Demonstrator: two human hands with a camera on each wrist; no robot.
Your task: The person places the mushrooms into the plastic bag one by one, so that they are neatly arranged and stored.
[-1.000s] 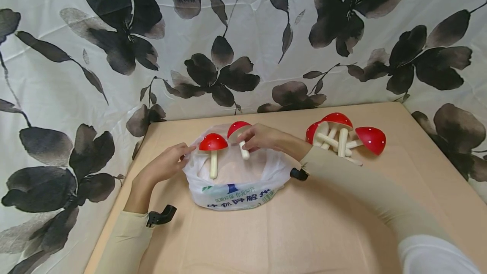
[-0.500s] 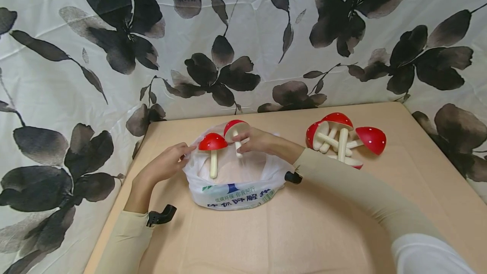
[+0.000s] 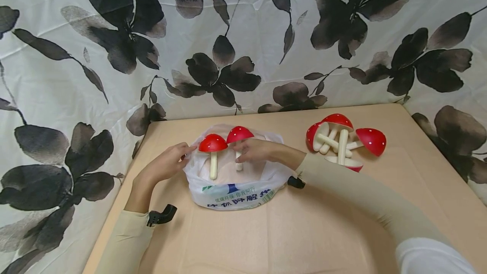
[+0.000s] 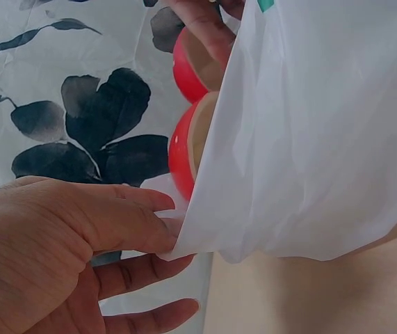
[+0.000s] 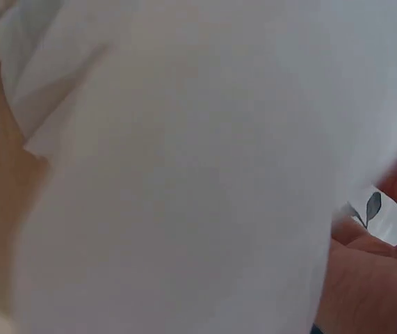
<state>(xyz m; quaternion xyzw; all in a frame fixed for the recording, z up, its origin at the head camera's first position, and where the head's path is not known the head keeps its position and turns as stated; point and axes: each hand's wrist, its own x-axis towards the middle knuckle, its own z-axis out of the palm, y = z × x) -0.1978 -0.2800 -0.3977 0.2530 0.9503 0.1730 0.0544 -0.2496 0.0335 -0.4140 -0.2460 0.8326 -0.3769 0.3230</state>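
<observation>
A white plastic bag [image 3: 224,198] with printed characters lies on the table, its mouth spread open. My left hand [image 3: 171,162] pinches the bag's left rim between thumb and finger, as the left wrist view also shows. Inside the bag's mouth stands a toy mushroom [image 3: 213,143] with a red cap and cream stem. Just right of it, my right hand [image 3: 256,150] holds a second toy mushroom [image 3: 239,133] by the stem, upright, beside the first. White plastic [image 5: 184,174] covers most of the right wrist view and hides the fingertips there.
Several more red-capped toy mushrooms [image 3: 342,138] lie in a pile at the table's back right. The wooden-coloured table [image 3: 304,231] ends against a white curtain [image 3: 266,71] with dark flowers. Small black devices sit on both wrists.
The right hand has brought the second mushroom from a tilt to upright, shifting it left and then slightly down. The left hand stays at the bag's rim.
</observation>
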